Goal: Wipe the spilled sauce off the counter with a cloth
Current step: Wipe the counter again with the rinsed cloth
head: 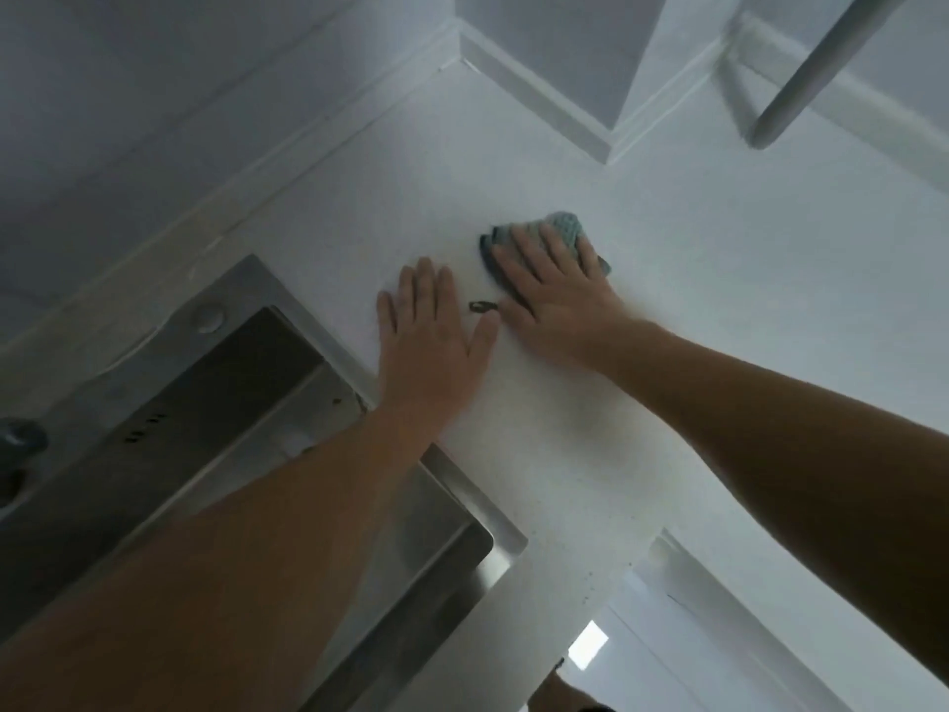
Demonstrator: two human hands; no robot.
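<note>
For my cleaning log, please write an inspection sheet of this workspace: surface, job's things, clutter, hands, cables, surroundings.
Surface: white counter, one small dark sauce mark between the hands.
Job's things: grey-green cloth beyond the mark, flat on the counter.
Clutter: nothing seen.
Hands: left hand flat on the counter; right hand presses the cloth, fingers straight.
Cables: nothing seen.
Surroundings: steel sink on the left, white wall behind.

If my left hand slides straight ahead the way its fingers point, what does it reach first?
Bare counter only; the left hand seems headed for the low upstand at the wall. The sauce lies beside the thumb, off that line.
</note>
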